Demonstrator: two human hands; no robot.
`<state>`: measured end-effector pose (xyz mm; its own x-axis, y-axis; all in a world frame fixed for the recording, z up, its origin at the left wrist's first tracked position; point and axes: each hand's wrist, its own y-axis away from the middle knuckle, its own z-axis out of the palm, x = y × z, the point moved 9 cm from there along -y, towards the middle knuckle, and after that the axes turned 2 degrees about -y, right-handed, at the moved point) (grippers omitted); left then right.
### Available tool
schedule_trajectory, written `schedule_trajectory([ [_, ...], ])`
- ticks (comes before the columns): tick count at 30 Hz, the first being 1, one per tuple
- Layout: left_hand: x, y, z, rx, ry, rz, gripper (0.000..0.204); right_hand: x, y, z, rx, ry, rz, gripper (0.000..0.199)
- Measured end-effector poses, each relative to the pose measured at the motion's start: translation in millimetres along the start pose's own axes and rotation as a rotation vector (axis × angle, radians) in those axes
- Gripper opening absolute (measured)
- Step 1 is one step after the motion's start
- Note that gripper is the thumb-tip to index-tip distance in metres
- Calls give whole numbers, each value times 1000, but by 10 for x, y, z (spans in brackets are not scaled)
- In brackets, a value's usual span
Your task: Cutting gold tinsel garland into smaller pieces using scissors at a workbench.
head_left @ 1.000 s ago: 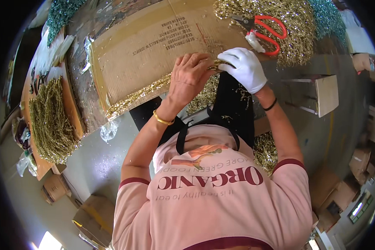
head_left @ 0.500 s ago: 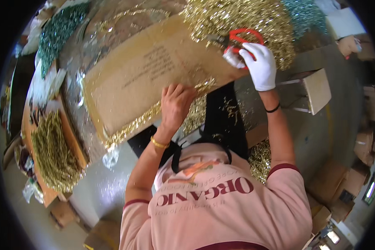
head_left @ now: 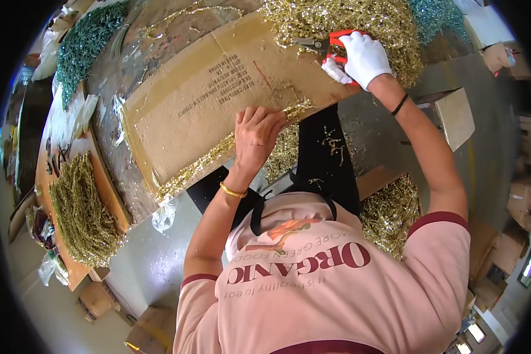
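A: A worker at a bench of tinsel; what lies nearest the body?

B: A box of gold tinsel (head_left: 389, 206) sits beside the worker's right hip

A: And the left hand?

B: The bare left hand (head_left: 256, 138) bunches its fingers narrowly on a gold tinsel strand (head_left: 203, 164), holding it along the near edge of a cardboard sheet (head_left: 177, 100); the strand's loose end pokes out to the right of the hand

A: The right?

B: In a white glove, the right hand (head_left: 364, 58) reaches farther out, to red-handled scissors (head_left: 321, 45) over the sheet's far right corner. Its fingers curl over the handles, though how fully they have closed I cannot tell

A: Which step is this?

B: By my reading, taking up the scissors with 1 hand while the other secures the strand. The next move calls for a sure grip on the 2 handle loops, blades lifted free of loose strands, and a steady left hand

A: And beyond?

B: A thick heap of gold tinsel (head_left: 336, 15) spreads behind the scissors, with teal tinsel (head_left: 439, 20) to its right
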<state>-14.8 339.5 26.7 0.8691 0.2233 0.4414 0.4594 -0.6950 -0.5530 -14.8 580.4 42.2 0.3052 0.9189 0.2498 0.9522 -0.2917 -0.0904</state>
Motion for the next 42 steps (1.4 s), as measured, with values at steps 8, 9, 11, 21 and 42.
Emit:
schedule_trajectory([
  [8, 5, 10, -10, -9, -1, -22, 13, 397, 164, 114, 26, -1323, 227, 27],
  [9, 13, -1, -5, -14, 5, -22, 13, 339, 264, 58, 50, -1700, 230, 20],
  [11, -5, 19, -35, -13, 1, -37, 13, 145, 429, 73, -231, -1708, 261, 28],
  [21, -29, 12, 7, -22, 1, -51, 17, -1273, 2082, 355, -1235, -1949, 403, 57],
  [42, -14, -14, 13, -67, 6, -70, 15, -1368, 1897, 179, -1169, -1809, 441, 26],
])
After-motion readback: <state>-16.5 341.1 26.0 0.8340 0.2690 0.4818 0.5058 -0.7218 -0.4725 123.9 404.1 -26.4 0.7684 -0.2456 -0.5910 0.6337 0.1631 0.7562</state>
